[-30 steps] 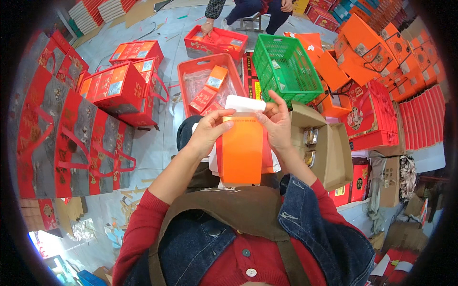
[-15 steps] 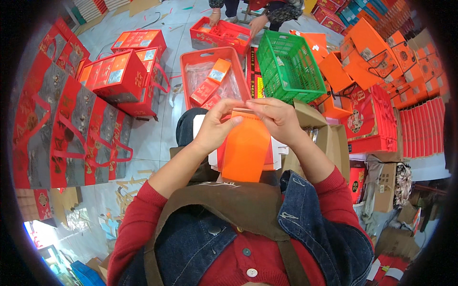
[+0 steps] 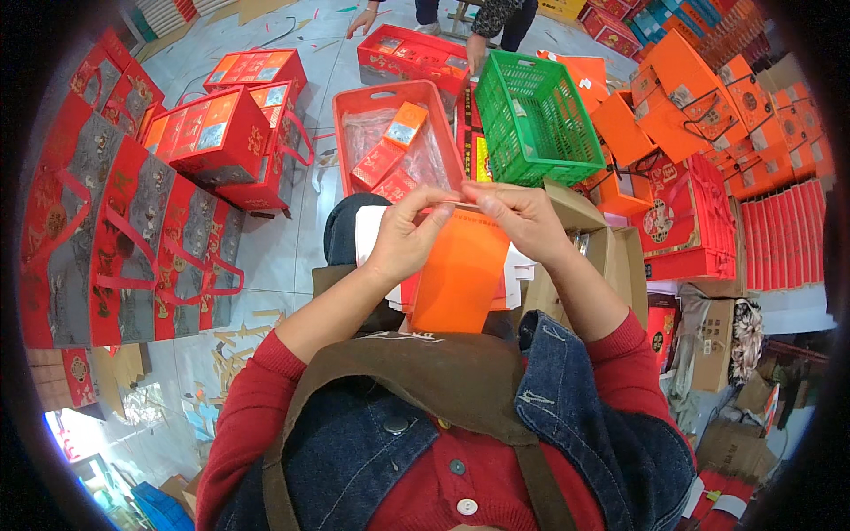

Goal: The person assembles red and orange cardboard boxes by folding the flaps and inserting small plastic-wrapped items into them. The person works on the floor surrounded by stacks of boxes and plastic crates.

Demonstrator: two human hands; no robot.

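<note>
An orange carton (image 3: 460,274) with a smooth, flat upper face lies over my lap. At its far edge, the fingers of my left hand (image 3: 407,234) are closed on the rim from the left. My right hand (image 3: 525,221) pinches the same rim from the right, its fingertips meeting those of the left. What lies under the fingertips is partly hidden. Beneath the carton, red and white card pieces (image 3: 370,234) stick out at both sides across my knees.
Ahead stands a red tub (image 3: 347,150) holding small red and orange boxes (image 3: 379,162). Beside it are a green crate (image 3: 540,133) and an open brown carton (image 3: 629,265). Red gift bags (image 3: 133,230) line the left; orange bags (image 3: 682,93) pile up right. A co-worker's hand (image 3: 476,51) is near a red box (image 3: 412,60).
My left hand has turned slightly, and the carton's far edge sits a little lower between my fingers. The co-worker's other hand has moved left, away from the red box.
</note>
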